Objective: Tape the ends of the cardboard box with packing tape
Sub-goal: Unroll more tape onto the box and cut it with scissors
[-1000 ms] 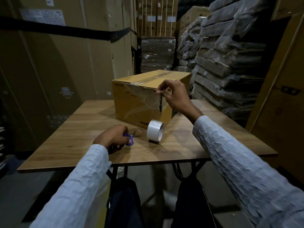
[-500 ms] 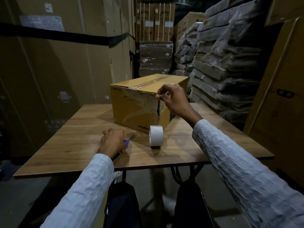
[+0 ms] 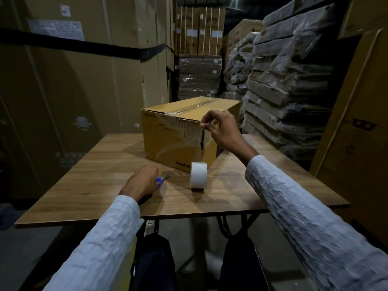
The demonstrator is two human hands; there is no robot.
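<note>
A yellow-brown cardboard box [image 3: 168, 141] stands on the wooden table [image 3: 94, 181], with clear tape along its top seam and a torn patch on its near face. My right hand [image 3: 222, 131] pinches a strip of tape at the box's near upper corner. A white roll of packing tape [image 3: 198, 175] stands on edge just in front of the box. My left hand [image 3: 142, 182] lies on the table over blue-handled scissors [image 3: 164, 177], fingers closed on the handles, blades pointing toward the roll.
Tall cardboard cartons [image 3: 73, 80] stand behind the table on the left. Stacks of plastic-wrapped flat packs [image 3: 294, 80] rise on the right, next to another carton [image 3: 357, 143]. Two dark bags [image 3: 153, 261] hang below the table's near edge.
My left hand has turned and covers more of the scissors. My right hand stays pinched on the tape at the box corner. The view has shifted slightly.
</note>
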